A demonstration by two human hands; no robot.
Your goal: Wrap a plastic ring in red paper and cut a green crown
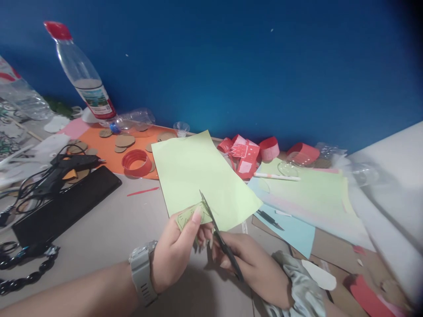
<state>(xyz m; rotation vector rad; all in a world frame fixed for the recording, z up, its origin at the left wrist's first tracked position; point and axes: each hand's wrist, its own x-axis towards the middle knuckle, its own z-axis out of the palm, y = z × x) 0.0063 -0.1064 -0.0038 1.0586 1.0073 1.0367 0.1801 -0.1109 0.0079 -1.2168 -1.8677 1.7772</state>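
Between the thumb and fingers of my left hand is a small green paper piece with dark drawn lines. My right hand grips black scissors, whose blades point up and left, by the right side of the small piece. Whether the blades touch the paper cannot be made out. Behind both hands a large light green sheet lies on the table. A grey watch is on my left wrist and a pale scrunchie on my right.
At the left are a bottle, a glue gun, a black slab and black beads. A red ring rests near orange paper. Red paper loops, a marker and a craft knife lie right.
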